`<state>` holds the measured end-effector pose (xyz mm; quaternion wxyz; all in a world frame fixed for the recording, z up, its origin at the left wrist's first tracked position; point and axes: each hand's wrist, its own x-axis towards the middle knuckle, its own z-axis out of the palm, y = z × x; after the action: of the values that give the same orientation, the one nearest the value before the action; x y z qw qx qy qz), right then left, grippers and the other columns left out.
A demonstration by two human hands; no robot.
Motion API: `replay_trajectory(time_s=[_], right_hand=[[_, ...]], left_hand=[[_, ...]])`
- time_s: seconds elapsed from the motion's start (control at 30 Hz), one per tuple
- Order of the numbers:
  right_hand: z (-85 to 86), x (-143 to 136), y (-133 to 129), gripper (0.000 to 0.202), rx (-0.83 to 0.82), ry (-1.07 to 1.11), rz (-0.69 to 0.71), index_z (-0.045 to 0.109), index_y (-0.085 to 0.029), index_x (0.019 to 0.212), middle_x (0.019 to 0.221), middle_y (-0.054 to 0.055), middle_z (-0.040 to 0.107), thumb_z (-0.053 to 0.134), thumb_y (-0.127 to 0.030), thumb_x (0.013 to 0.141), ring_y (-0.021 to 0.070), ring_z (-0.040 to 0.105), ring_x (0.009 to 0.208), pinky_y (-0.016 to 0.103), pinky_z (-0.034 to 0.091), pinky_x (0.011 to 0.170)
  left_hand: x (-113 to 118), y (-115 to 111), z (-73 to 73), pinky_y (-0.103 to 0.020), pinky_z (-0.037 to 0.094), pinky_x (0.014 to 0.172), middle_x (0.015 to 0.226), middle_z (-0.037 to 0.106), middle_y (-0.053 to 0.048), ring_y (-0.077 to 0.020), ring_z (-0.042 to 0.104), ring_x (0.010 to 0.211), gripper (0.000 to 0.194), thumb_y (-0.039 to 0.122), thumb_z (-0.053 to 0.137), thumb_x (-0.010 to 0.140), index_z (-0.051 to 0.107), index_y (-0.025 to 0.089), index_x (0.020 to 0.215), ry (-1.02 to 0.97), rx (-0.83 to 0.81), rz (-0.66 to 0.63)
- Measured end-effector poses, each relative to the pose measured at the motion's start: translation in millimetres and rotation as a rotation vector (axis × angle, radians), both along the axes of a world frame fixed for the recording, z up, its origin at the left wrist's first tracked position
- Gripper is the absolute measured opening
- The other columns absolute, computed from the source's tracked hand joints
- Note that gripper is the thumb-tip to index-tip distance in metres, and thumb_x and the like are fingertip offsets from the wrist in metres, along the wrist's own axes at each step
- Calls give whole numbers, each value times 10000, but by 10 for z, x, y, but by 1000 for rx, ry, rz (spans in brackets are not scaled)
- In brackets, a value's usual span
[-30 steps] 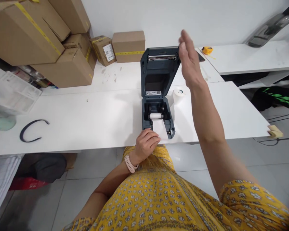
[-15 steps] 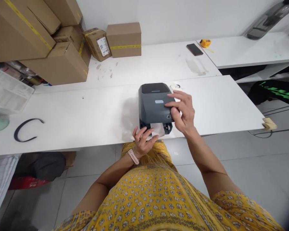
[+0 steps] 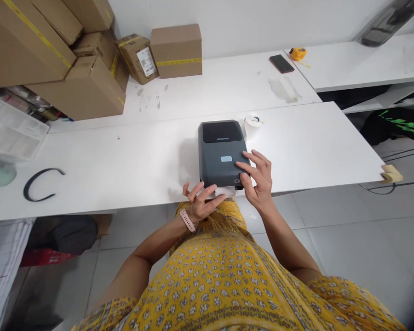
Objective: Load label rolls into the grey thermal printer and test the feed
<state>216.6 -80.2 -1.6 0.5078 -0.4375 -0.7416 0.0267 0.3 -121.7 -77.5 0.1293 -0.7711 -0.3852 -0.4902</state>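
Observation:
A dark grey label printer (image 3: 214, 165) stands near the table's front edge, its lid down over most of the base. My right hand (image 3: 258, 179) rests on the lid's right side, fingers spread on top and thumb near the front corner. A strip of white label paper (image 3: 226, 191) sticks out at the printer's front. My left hand (image 3: 202, 202) is at the front left corner, with the paper's end between its thumb and fingers. Part of the strip is hidden under the lid. A white paper roll (image 3: 253, 126) stands behind the printer's right side.
Cardboard boxes (image 3: 96, 87) are stacked at the back left. A dark headband (image 3: 29, 186) lies at the left. A phone (image 3: 281, 64) and a yellow tape measure (image 3: 297, 54) sit at the back right. A beige corner guard (image 3: 391, 174) covers the table's right corner.
The printer's lid has come down at the front, with my right hand moving down on it. More of the paper strip is now covered. My left hand has stayed by the strip.

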Motion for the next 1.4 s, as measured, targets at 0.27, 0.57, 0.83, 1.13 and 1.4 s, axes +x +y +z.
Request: replay_trajectory(time_s=[0.27,0.57,0.83,1.13,1.4], right_hand=[[-127,-5,-133,378,-78,-13,-11,664,-371,1325,1481,39,637,562,-251,981,307,532,1444,586,477,1176],[-314,-200,-175,289,-167,197,-72,667,-371,1238,1512,34,582,557,-307,979,290,513,1446,597,456,1189],[-347,-364,-234,176,-225,343,-168,672,-333,1077,1481,46,583,518,-322,993,294,492,1465,631,443,1183],[-384,-420,-78,325,-79,187,-358,669,-364,1173,1275,79,665,429,-273,973,351,542,1356,660,464,1089],[-488,-359,0,271,-8,300,-236,697,-372,1051,1227,18,724,465,-287,941,306,644,1251,643,434,1140]], left_hand=[[0,-161,53,-534,204,1277,1014,731,6,-235,587,1163,322,250,835,846,760,480,1058,5,-91,-42],[-73,-101,-62,-562,280,1275,1206,742,-26,-258,599,1328,295,377,778,902,712,407,1189,79,-169,-34],[-112,346,-16,-612,219,1309,1464,642,-136,-314,465,1523,505,613,539,996,585,289,1380,101,-224,-96],[-22,359,-25,-614,370,1255,1322,692,-93,-302,542,1454,443,563,691,926,583,309,1273,38,-132,-82],[48,418,-10,-608,407,1239,1289,671,-91,-291,521,1460,407,529,634,958,561,317,1297,-56,-86,-129]])
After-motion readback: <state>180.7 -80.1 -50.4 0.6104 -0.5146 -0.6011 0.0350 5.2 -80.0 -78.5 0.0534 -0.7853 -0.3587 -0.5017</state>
